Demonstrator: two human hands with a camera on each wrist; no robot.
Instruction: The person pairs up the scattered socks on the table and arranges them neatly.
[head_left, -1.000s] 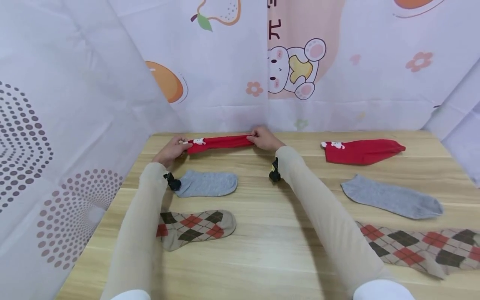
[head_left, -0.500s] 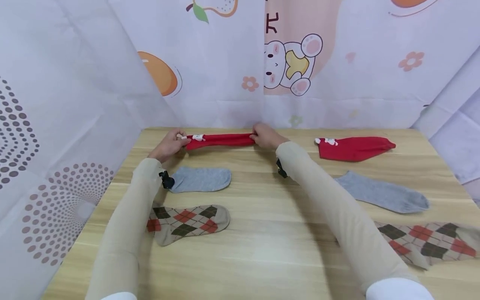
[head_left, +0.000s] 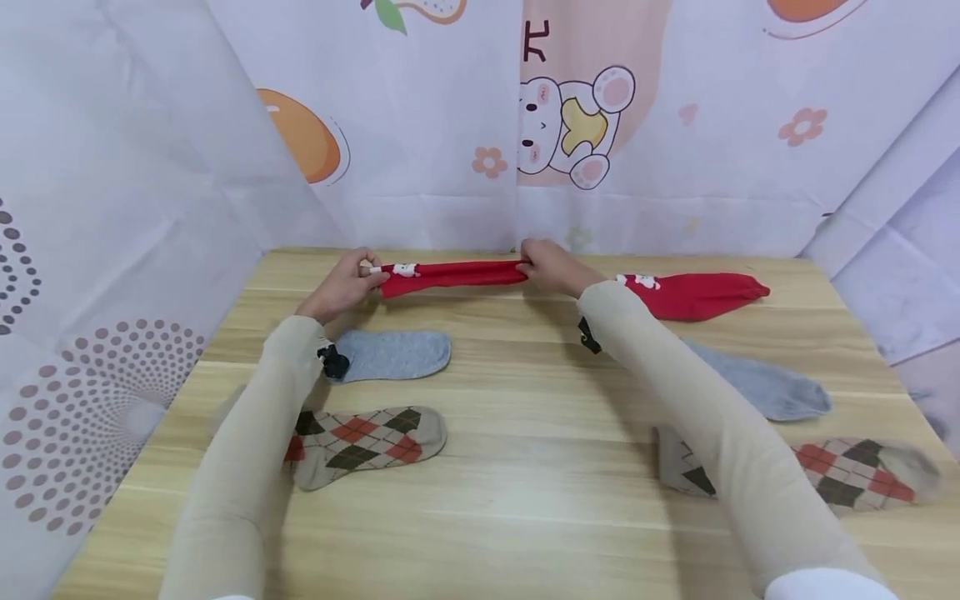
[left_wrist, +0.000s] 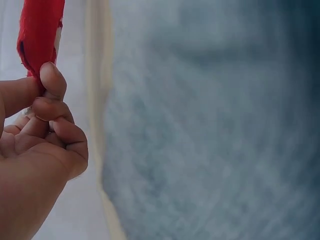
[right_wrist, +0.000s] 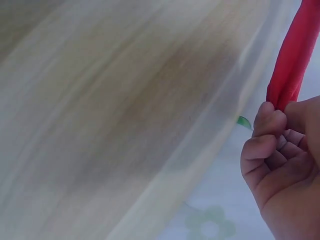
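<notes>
A red sock (head_left: 465,273) with a white figure near its left end is stretched between both hands at the back of the table. My left hand (head_left: 347,286) pinches that left end between thumb and finger; the left wrist view shows the curled fingers (left_wrist: 52,107) under the red cloth. At the sock's other end, my right hand (head_left: 553,267) pinches the tip, and the right wrist view shows its curled fingers (right_wrist: 262,145). A second red sock (head_left: 701,296) lies to the right, partly behind the right sleeve.
On the left lie a grey sock (head_left: 393,354) and an argyle sock (head_left: 375,442). Another grey sock (head_left: 783,387) and argyle sock (head_left: 862,475) lie on the right, partly covered by the right arm. A printed curtain (head_left: 435,150) hangs at the wooden table's (head_left: 510,500) back edge.
The head view has shifted slightly. My right hand has moved to the right, drawing the red sock a little longer; it now overlaps the second red sock's left side. Both hands keep their pinch.
</notes>
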